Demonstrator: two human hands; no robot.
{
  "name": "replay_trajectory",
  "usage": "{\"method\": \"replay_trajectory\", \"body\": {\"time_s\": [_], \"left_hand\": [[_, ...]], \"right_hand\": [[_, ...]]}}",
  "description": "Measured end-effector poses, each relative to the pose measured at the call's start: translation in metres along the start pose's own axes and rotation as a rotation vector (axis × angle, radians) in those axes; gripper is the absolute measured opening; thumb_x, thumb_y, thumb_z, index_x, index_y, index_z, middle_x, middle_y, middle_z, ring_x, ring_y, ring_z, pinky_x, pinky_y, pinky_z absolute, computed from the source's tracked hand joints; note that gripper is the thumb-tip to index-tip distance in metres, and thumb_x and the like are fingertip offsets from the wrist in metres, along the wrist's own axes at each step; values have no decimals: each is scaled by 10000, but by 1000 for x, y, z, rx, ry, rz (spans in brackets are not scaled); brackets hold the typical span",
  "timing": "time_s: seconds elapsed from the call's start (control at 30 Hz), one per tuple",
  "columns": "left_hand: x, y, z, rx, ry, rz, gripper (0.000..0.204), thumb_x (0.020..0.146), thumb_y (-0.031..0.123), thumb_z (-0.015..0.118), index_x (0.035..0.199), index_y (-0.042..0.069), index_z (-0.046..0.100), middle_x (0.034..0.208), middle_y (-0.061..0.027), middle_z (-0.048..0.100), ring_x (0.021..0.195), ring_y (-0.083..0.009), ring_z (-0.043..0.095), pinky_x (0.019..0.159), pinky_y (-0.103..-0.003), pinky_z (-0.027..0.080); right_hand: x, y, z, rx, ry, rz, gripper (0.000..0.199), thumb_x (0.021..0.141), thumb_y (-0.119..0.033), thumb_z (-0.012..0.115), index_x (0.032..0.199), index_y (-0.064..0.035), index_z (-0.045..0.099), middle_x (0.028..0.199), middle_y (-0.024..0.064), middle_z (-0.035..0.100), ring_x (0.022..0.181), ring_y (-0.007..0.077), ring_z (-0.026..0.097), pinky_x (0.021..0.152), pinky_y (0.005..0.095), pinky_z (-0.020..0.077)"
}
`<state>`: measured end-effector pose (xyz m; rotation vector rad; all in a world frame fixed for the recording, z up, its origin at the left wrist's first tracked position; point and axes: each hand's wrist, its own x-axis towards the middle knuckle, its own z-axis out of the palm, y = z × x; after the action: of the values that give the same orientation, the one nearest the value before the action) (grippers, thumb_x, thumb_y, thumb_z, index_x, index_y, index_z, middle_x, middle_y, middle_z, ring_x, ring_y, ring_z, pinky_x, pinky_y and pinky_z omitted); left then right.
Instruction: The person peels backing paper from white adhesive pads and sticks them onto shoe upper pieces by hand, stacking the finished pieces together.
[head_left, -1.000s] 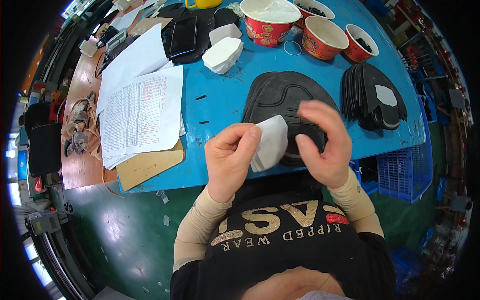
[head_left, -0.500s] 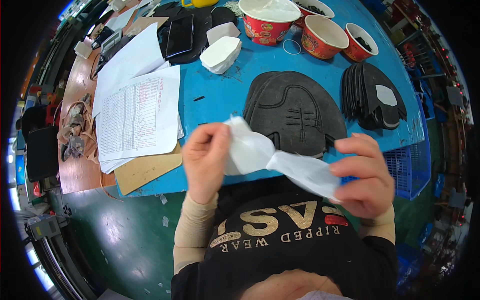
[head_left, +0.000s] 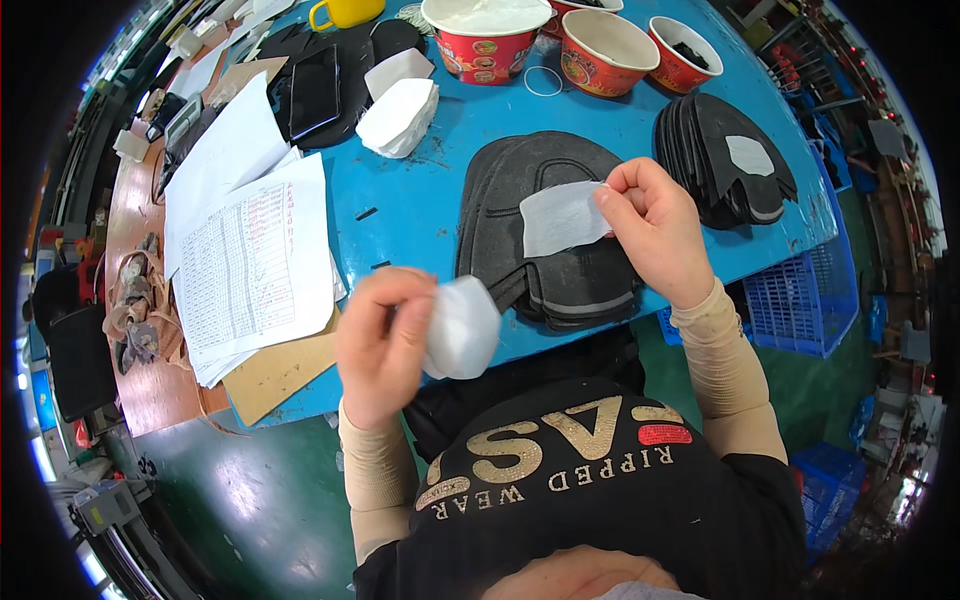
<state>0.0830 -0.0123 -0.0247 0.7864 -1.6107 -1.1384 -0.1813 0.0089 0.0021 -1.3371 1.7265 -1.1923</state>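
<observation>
My right hand pinches one edge of a thin white patch. The patch is spread over a stack of rounded black moulded pieces with embossed lines, hiding part of the top piece; whether it touches is hard to tell. Lower and to the left, my left hand is closed on more white patches, held near the table's front edge and slightly blurred. A second stack of black pieces lies to the right, with a white patch on its top piece.
Red paper tubs stand along the back of the blue table. A pile of white patches, a phone and a yellow mug lie left of them. Printed sheets cover the left side. A blue crate sits at the right.
The two white pieces that met between my hands are now apart. My right hand has carried one forward over the black stack; my left hand keeps the others lower down. The view has shifted slightly.
</observation>
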Motion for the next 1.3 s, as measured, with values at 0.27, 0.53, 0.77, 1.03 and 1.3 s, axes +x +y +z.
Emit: {"method": "replay_trajectory", "body": {"time_s": [0.27,0.53,0.77,1.03,1.3], "left_hand": [[31,37,54,431,-567,480,200,715,-53,602,891,37,572,863,-111,563,1098,-329,555,1012,-508,341],[51,4,70,642,-611,445,178,775,-14,575,933,39,512,953,-154,563,1124,-331,532,1051,-532,285],[44,-5,61,669,-591,366,156,800,-21,564,937,33,513,1001,-149,574,1167,-323,513,1051,-538,272],[21,0,17,515,-436,258,168,803,-67,544,936,30,510,895,-101,569,1133,-334,548,1062,-550,233],[4,0,14,422,-301,186,137,854,-62,501,946,40,491,910,-95,575,1107,-316,571,1074,-538,205]], "right_hand": [[-9,13,1,-245,110,-75,155,826,-136,608,874,-2,547,618,95,624,523,196,589,521,305,453],[-21,13,-17,-555,257,-496,437,805,-247,657,1185,-63,546,1236,133,520,1177,310,465,950,428,354],[-26,27,-11,-887,-289,-593,860,760,-621,544,1389,-61,366,1436,162,347,1332,344,312,1057,554,226],[-12,-5,-3,-906,-348,-726,916,740,-683,518,1380,-45,368,1448,154,327,1336,335,303,1066,554,205],[-13,7,26,-879,-413,-741,927,637,-638,662,1354,-99,428,1395,129,391,1301,345,324,1049,553,240]]}}
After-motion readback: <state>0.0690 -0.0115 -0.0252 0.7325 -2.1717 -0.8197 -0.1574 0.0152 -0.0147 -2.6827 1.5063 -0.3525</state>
